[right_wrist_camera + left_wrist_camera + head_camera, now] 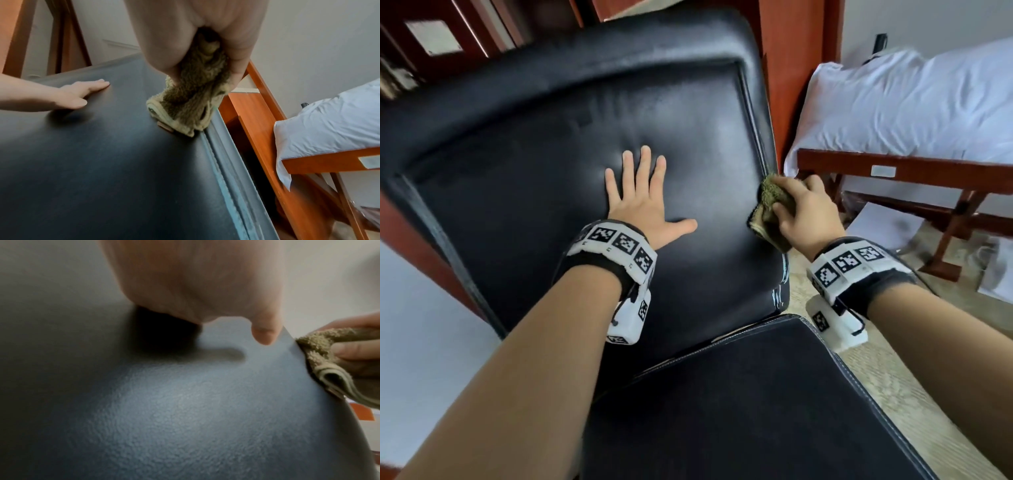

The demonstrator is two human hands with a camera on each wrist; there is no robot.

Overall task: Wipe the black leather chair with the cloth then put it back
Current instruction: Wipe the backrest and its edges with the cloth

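The black leather chair (558, 192) fills the head view, its backrest ahead and its seat (739, 404) below. My left hand (643, 202) lies flat with spread fingers on the middle of the backrest. My right hand (804, 212) grips a bunched olive-green cloth (770, 205) and holds it against the backrest's right edge. In the right wrist view the cloth (193, 100) touches the leather (92, 162) just beside the piped seam, with my left hand (78, 95) further left. From the left wrist camera the cloth (320, 353) shows at the right rim of the leather (185, 410).
A red-brown wooden post (791, 68) stands close behind the chair's right edge. A wooden rack (928, 174) with a white pillow (914, 102) on it stands to the right. Pale carpet (887, 377) lies right of the seat.
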